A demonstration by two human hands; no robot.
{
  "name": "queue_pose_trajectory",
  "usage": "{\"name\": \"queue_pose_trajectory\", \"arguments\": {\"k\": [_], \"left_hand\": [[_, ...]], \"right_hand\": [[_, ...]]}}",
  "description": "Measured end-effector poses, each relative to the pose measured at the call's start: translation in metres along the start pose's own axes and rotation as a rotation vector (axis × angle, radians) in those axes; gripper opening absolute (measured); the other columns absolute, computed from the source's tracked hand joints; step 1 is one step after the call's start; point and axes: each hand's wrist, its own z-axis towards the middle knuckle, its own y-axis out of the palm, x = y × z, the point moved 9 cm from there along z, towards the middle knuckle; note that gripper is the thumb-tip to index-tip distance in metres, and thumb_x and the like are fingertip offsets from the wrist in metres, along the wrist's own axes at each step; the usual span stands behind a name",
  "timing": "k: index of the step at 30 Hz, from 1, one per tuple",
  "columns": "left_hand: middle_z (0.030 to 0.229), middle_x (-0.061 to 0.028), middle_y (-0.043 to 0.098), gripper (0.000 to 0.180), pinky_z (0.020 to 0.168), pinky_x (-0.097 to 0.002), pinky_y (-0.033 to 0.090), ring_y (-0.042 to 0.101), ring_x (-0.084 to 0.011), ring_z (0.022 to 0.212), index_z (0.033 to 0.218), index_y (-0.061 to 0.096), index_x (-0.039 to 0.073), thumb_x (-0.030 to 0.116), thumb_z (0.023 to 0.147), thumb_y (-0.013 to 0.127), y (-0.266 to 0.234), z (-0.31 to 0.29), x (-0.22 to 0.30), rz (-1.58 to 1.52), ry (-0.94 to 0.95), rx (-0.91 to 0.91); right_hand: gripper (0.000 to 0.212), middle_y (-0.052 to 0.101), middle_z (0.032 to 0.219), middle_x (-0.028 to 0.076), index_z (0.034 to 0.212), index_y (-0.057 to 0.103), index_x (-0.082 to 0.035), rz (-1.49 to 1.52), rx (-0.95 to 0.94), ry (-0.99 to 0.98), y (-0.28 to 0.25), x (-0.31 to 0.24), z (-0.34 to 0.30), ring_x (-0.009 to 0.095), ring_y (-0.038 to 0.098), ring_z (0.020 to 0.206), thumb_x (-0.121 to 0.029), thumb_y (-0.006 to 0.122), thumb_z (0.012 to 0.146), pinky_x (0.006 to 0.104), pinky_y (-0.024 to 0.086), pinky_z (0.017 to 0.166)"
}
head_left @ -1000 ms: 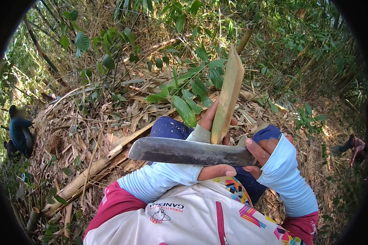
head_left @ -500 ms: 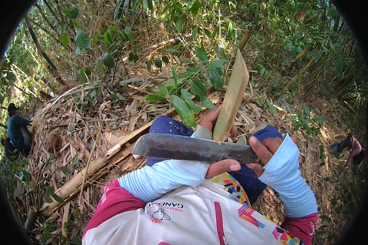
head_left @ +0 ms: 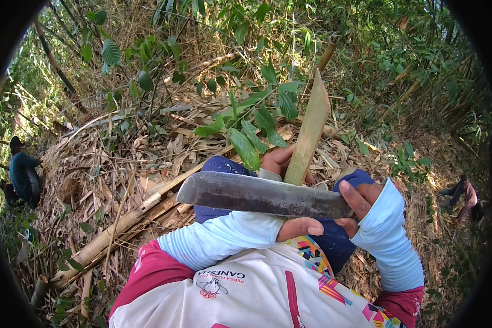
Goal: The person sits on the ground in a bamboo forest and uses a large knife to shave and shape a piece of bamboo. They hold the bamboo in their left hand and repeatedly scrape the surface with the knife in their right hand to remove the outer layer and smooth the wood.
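Observation:
Across my lap lies a broad dark machete blade (head_left: 257, 195), its rounded end toward the left. My right hand (head_left: 362, 203) is closed at the blade's right end, thumb and fingers curled; the handle is hidden by the hand and light blue sleeve. Beyond the blade, a split bamboo piece (head_left: 309, 128) with a pointed upper end stands tilted up and slightly right. My left hand (head_left: 300, 228) is wrapped round its lower part, fingers behind the piece and thumb on the near side. The blade crosses in front of the bamboo's lower end and hides it.
A long split bamboo pole (head_left: 123, 240) lies diagonally on dry leaves at the left. Green leaves (head_left: 246, 145) hang just beyond my hands. A person in a dark teal top (head_left: 23, 172) is at far left, another person (head_left: 467, 199) at far right.
The machete has turned slightly, so more of its flat face shows. The bamboo piece has rolled and dipped a little in my left hand. My right hand has moved slightly right.

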Motion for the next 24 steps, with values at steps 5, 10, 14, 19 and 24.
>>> {"name": "queue_pose_trajectory", "arguments": {"k": [5, 10, 14, 19, 24], "left_hand": [[0.121, -0.0130, 0.043, 0.124, 0.086, -0.0338, 0.048, 0.051, -0.0199, 0.105, 0.152, 0.007, 0.006, 0.037, 0.066, 0.090, 0.004, 0.000, -0.003, -0.052, -0.129, -0.064], [0.125, -0.0139, 0.043, 0.122, 0.087, -0.0337, 0.047, 0.050, -0.0197, 0.108, 0.154, 0.003, 0.008, 0.031, 0.068, 0.088, 0.005, 0.000, -0.002, -0.037, -0.088, -0.119], [0.124, -0.0133, 0.043, 0.119, 0.087, -0.0329, 0.046, 0.050, -0.0193, 0.108, 0.154, 0.002, 0.009, 0.026, 0.071, 0.085, 0.009, 0.003, 0.006, 0.008, -0.018, -0.154], [0.122, -0.0120, 0.045, 0.119, 0.087, -0.0321, 0.046, 0.051, -0.0187, 0.107, 0.155, 0.002, 0.010, 0.024, 0.072, 0.085, 0.012, 0.002, 0.005, -0.139, -0.065, -0.170], [0.120, -0.0115, 0.046, 0.119, 0.087, -0.0316, 0.046, 0.051, -0.0182, 0.105, 0.155, 0.002, 0.010, 0.025, 0.072, 0.085, 0.015, 0.003, 0.004, -0.121, -0.056, -0.188]], "right_hand": [[0.068, 0.057, 0.074, 0.005, 0.137, 0.051, -0.015, 0.011, -0.150, -0.039, 0.007, -0.006, -0.002, 0.022, 0.054, 0.061, -0.039, 0.072, 0.077, 0.0426, 0.039, 0.063], [0.066, 0.057, 0.076, 0.004, 0.136, 0.051, -0.016, -0.013, -0.127, -0.054, 0.007, -0.006, -0.002, 0.022, 0.053, 0.061, -0.042, 0.070, 0.079, 0.0429, 0.039, 0.063], [0.068, 0.051, 0.070, 0.000, 0.133, 0.055, -0.022, -0.007, -0.072, -0.037, 0.006, -0.004, -0.001, 0.019, 0.051, 0.059, -0.046, 0.074, 0.072, 0.0448, 0.036, 0.060], [0.067, 0.056, 0.076, 0.003, 0.138, 0.049, -0.018, -0.021, -0.168, -0.097, 0.008, -0.009, 0.002, 0.021, 0.053, 0.061, -0.045, 0.069, 0.080, 0.0442, 0.038, 0.064], [0.064, 0.051, 0.068, -0.002, 0.129, 0.057, -0.023, -0.050, -0.106, -0.085, 0.006, -0.009, 0.006, 0.017, 0.051, 0.057, -0.051, 0.071, 0.073, 0.0446, 0.033, 0.060]]}}
